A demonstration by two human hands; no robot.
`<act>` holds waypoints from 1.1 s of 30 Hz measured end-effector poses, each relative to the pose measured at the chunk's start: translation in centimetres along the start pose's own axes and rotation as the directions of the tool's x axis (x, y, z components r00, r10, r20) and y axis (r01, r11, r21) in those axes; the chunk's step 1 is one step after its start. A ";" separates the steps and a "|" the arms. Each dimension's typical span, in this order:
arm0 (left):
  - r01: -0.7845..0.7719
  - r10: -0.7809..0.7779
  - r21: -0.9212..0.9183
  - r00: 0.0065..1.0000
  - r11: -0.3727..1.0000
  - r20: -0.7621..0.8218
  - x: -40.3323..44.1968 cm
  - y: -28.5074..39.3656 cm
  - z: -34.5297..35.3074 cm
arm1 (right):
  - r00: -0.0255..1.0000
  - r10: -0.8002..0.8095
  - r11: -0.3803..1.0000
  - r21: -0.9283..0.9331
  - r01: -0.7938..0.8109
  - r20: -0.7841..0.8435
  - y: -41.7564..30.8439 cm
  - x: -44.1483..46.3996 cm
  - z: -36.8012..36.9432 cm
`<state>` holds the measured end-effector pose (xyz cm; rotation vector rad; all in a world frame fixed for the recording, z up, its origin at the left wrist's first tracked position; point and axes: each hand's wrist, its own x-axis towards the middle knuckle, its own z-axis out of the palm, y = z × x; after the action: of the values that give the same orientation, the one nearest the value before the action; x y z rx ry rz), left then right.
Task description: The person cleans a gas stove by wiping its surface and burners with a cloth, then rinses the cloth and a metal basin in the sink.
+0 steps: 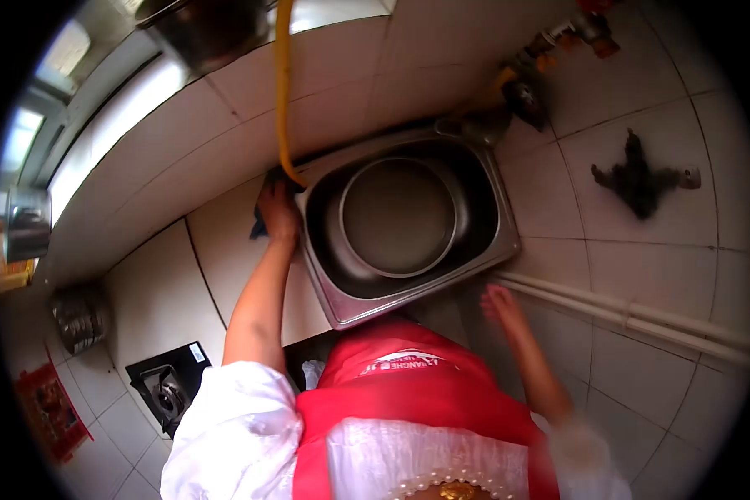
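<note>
My left hand [280, 212] presses a dark cloth [259, 223] onto the pale counter, just left of the sink [318, 287] and beside the lower end of a yellow hose [282, 92]. Its fingers are bent over the cloth and partly in shadow. Inside the steel sink sits a large round metal basin [400, 218]; how full it is cannot be made out. My right hand [500, 303] hangs off the sink's right front corner, fingers loosely apart, holding nothing. It is near two white pipes on the wall.
White pipes [625, 319] run along the tiled wall at right. A dark rag-like thing [637, 177] hangs there, with valves [592, 35] above. A gas burner [169, 388] is at lower left. A metal pot [208, 29] stands on the window ledge, and a glass jar [79, 318] is far left.
</note>
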<state>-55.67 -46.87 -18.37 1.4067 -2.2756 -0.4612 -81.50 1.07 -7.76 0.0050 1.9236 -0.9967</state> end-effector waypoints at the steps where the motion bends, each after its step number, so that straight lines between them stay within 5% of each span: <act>1: -0.048 0.049 -0.026 0.999 0.998 0.005 -2.4 0.2 -0.2 | 1.000 -0.028 1.000 0.013 0.028 0.003 -0.8 2.1 0.3; 8: -0.140 0.167 -0.103 0.927 0.985 0.337 -23.2 5.1 -6.3 | 0.993 0.027 0.992 0.123 -0.013 -0.113 -6.1 17.2 6.2; 10: -0.113 0.160 -0.138 0.900 0.984 0.405 -25.9 6.5 -7.7 | 0.986 0.156 0.964 -0.208 -0.164 -0.055 -5.1 21.0 7.1; 15: -0.008 0.057 -0.119 0.909 0.993 0.413 -29.5 8.0 -8.6 | 0.973 0.212 0.958 -0.215 -0.188 0.092 -4.7 22.5 7.8; 17: 0.005 0.043 -0.120 0.918 0.993 0.395 -30.4 8.5 -9.1 | 0.995 0.021 0.960 -0.281 0.007 0.098 -7.0 20.5 7.9; 22: 0.093 -0.069 -0.100 0.974 0.991 0.214 -32.6 9.2 -10.6 | 0.983 -0.157 0.912 -0.369 0.182 0.096 -12.3 20.6 7.1; 24: 0.125 -0.112 -0.083 0.983 0.989 0.145 -33.0 8.7 -11.0 | 0.869 -0.483 0.656 -0.611 0.443 0.112 -13.9 21.5 7.8; 33: 0.163 -0.169 -0.149 0.985 0.975 -0.027 -35.3 3.8 -16.7 | 0.828 -0.544 0.359 -0.854 0.378 0.138 -22.9 9.3 14.1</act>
<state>-35.89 -14.43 -8.58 1.5228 -2.0568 -0.6328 -85.17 -26.84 -3.28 -1.1564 2.4628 -0.2208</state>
